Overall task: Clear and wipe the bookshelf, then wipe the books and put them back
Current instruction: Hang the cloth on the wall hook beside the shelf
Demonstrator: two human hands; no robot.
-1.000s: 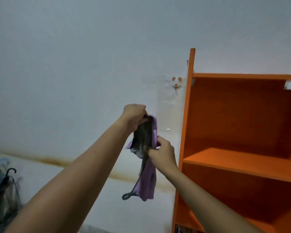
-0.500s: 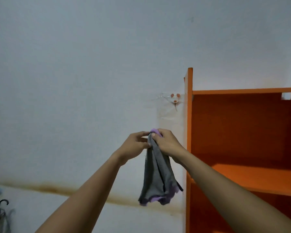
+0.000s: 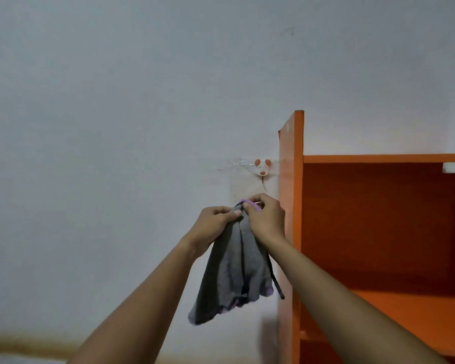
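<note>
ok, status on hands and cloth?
Gripping: left hand and right hand pinch grey-purple cloth at top. Cloth hangs below mouse-shaped wall hook, left of orange bookshelf. Hook bare.

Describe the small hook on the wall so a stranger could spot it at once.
Start at the orange bookshelf on the right. On the pale wall just left of its upright side panel, level with the top shelf board and above the grey cloth, sits the hook. It is a small white face with two orange ears, unlike anything nearby.
</note>
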